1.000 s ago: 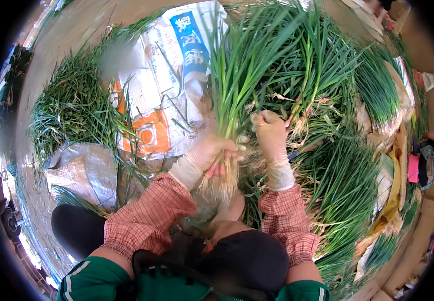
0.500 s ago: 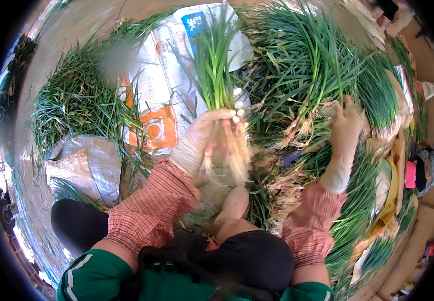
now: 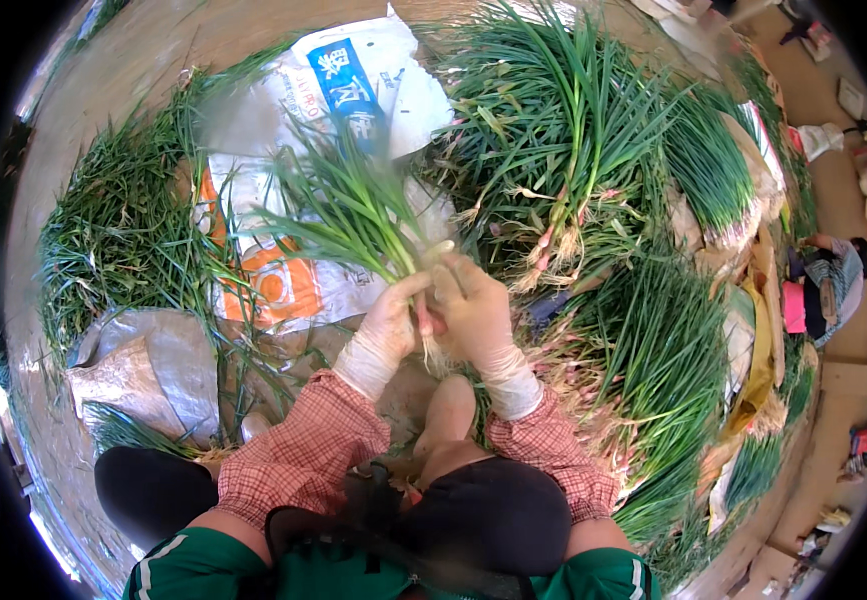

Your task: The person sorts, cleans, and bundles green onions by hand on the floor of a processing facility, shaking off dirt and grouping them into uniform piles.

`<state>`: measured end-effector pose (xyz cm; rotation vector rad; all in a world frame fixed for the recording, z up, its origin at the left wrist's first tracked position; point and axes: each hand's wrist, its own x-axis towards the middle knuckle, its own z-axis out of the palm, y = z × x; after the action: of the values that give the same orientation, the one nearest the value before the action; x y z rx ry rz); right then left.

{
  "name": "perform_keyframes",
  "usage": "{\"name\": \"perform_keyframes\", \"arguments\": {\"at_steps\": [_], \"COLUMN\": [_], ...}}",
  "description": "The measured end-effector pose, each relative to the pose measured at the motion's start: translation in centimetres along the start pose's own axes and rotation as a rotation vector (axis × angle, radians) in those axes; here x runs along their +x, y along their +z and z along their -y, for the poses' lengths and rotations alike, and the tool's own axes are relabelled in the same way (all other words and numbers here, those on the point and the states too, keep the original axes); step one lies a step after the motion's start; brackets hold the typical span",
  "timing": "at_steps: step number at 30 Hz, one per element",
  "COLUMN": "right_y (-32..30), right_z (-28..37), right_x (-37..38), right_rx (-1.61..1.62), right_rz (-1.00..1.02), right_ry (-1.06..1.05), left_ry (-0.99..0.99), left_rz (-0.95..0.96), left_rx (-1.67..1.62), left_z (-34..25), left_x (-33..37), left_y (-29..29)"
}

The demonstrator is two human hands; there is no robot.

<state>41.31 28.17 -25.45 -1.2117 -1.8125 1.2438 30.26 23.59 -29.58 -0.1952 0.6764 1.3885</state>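
Observation:
A bunch of spring onions (image 3: 348,210) hangs in front of me, its green leaves fanning up and to the left. My left hand (image 3: 385,325), in a thin whitish glove, is closed around the lower stalks. Close against it, my right hand (image 3: 473,305), gloved too, has its fingers bent and pinched at the white stalk ends; the fingers partly hide what they grip. Pinkish bulbs and pale roots (image 3: 437,350) poke out below, between the two hands. Beneath the bunch lies a white printed sack (image 3: 303,180) with blue and orange patches.
A heap of loose green leaves (image 3: 118,230) lies to the left, above a folded grey plastic sheet (image 3: 183,345). Piled spring onions (image 3: 573,130) cover the right, with further bundles (image 3: 713,180) beyond. At the far right edge a person (image 3: 833,280) sits bent over.
My right hand has come from the onion pile on the right to my left hand. The held bunch has tilted leftward and moved slightly left. The view has shifted a little.

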Motion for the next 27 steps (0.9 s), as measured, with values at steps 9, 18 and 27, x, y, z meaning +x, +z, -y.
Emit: {"name": "perform_keyframes", "arguments": {"at_steps": [9,18,27], "right_y": [-4.3,-11.8,-12.7], "right_z": [-1.4,-6.0,-1.5], "right_x": [0.5,6.2,3.2], "right_rx": [0.118,-0.298,0.383], "right_rz": [-0.087,-0.387,-0.339], "right_ry": [0.173,0.454,0.375], "left_ry": [0.037,-0.118,0.0], "left_rz": [-0.066,-0.013,0.222], "left_rx": [0.264,0.618,0.69], "left_z": [-2.4,-5.3,-3.7], "left_x": [-1.5,-3.9,-2.9], "left_y": [0.4,2.8,5.6]}}
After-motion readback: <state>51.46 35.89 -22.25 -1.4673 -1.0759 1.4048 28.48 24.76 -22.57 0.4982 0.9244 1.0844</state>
